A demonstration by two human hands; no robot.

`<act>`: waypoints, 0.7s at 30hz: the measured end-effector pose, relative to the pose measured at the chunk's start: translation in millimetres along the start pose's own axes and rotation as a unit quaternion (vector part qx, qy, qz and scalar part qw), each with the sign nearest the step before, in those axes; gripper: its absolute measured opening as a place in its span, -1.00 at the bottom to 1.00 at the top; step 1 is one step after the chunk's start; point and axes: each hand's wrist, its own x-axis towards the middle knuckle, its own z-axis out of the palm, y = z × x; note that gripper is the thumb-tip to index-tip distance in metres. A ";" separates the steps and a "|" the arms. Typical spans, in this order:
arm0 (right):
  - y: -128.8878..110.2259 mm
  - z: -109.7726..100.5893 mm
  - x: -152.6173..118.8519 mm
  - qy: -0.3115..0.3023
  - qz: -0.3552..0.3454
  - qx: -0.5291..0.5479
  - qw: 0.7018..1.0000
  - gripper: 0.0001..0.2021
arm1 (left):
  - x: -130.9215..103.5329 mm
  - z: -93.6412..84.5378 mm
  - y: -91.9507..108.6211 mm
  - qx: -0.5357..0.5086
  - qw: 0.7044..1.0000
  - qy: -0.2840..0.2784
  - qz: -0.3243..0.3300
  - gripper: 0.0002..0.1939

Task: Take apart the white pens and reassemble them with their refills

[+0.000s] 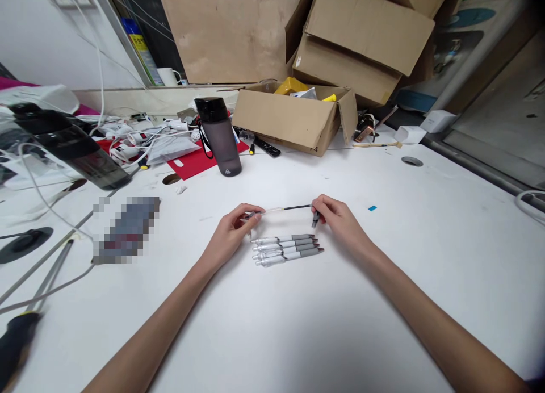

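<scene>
A thin pen refill (293, 208), pale at one end and dark at the other, stretches between my two hands above the white table. Its pale end runs into the closed fingers of my left hand (236, 225), where a small greyish pen part also shows, mostly hidden. My right hand (334, 211) pinches a short grey pen grip (315, 219) that points downward, and the refill's dark end meets those fingers. Just below, several white and grey click pens (287, 250) lie side by side, their grey ends to the right.
A dark water bottle (219, 140) stands behind my hands, near an open cardboard box (281, 117). To the left are another bottle (80, 151), a blurred-out flat object (128, 231), cables and a screwdriver (21, 342). A small blue piece (372, 208) lies right.
</scene>
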 end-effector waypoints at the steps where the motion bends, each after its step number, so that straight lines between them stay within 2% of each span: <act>1: 0.8 -3.4 1.6 0.010 0.000 -0.004 1.000 -0.66 | 0.4 -0.7 -0.4 -0.008 1.000 0.006 -0.007 -0.73; 5: 1.4 -14.2 5.7 0.051 -0.002 0.000 0.999 -0.68 | 1.8 -2.5 -1.9 -0.028 0.999 0.027 -0.035 -0.73; 9: -1.8 -16.8 5.7 0.073 -0.008 0.029 0.997 -0.71 | 1.7 -2.0 -2.4 -0.031 0.999 0.021 -0.035 -0.73; 21: -1.6 -9.4 1.2 0.052 -0.038 0.043 0.997 -0.74 | 1.0 0.2 -3.3 0.000 1.000 -0.004 0.006 -0.75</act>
